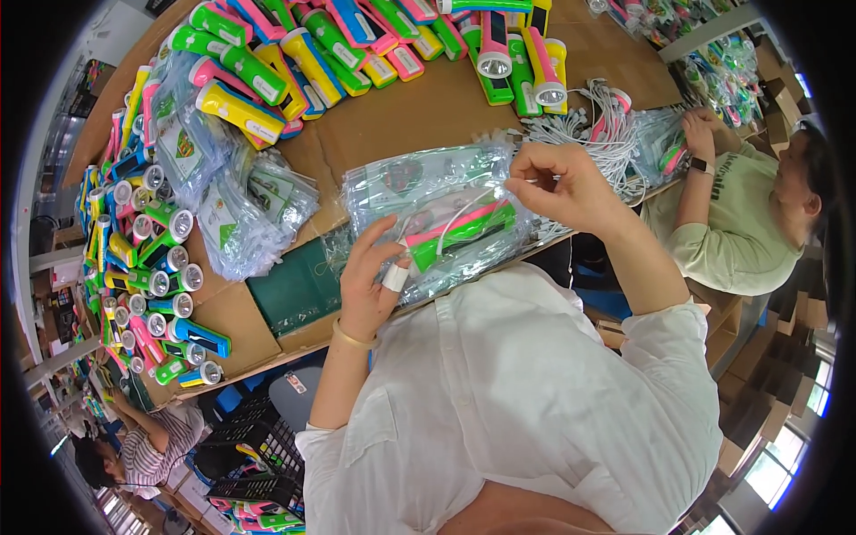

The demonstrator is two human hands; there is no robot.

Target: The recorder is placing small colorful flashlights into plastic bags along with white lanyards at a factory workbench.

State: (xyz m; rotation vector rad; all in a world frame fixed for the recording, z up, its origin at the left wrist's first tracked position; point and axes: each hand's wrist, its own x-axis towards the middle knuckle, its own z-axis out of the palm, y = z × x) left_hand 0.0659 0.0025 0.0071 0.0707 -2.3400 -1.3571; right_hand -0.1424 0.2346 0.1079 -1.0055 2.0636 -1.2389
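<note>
In front of my chest, a pink-and-green flashlight [464, 234] lies over a clear plastic bag [392, 183]; whether it is inside is hard to tell. At its left end is my left hand [364, 276], fingers curved and the thumb against the flashlight. A white wrap circles that thumb. From the flashlight a thin white cable [459, 212] loops up to my right hand [562, 183], whose thumb and index finger are pinched on its end. The pinch partly hides the cable's tip.
Piled flashlights [330, 45] line the far side and the left of the table. Clear printed bags [236, 214] are heaped at left, and tangled white cables [584, 134] lie at right. A co-worker [731, 214] handles bags on the right. Black crates [259, 459] stand below left.
</note>
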